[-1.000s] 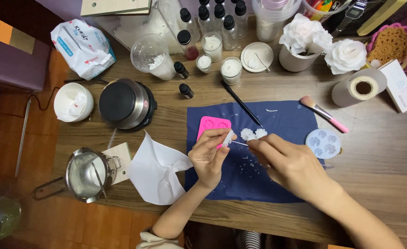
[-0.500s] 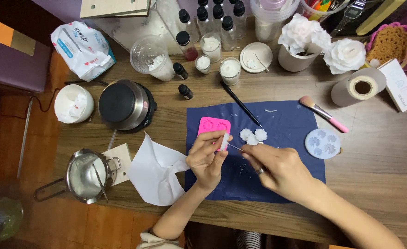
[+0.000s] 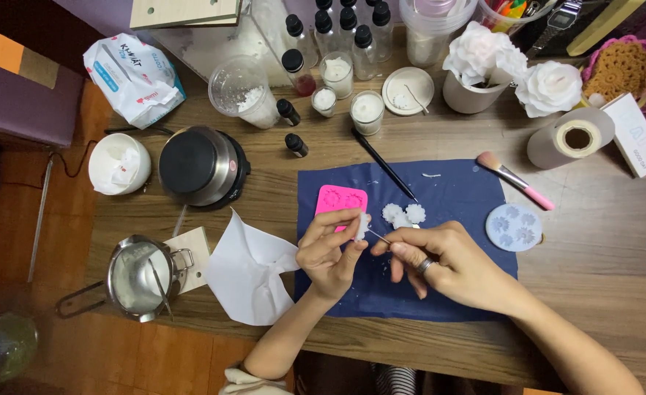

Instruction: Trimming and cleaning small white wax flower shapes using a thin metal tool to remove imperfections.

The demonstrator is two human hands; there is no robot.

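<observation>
Head cam: the left hand (image 3: 328, 252) pinches a small white wax flower (image 3: 361, 226) between thumb and fingertips. The right hand (image 3: 447, 260) grips a thin metal pick (image 3: 380, 236), tip touching that flower. Pink mold (image 3: 340, 202) sits just above the left hand, more white flowers (image 3: 403, 214) just above the right, all over the blue cloth (image 3: 469, 197).

A wooden table (image 3: 601, 292) with visible grain fills most of the view, evenly lit from above with only soft shadows. To its left lies an orange-brown wood floor (image 3: 15, 241), where a purple seat (image 3: 15, 110) stands with a black cable (image 3: 37, 219) trailing beside it. A dark blue cloth (image 3: 454, 197) covers the middle of the table, and the far edge is crowded with bottles (image 3: 352, 29), jars and white flowers (image 3: 484, 51).
</observation>
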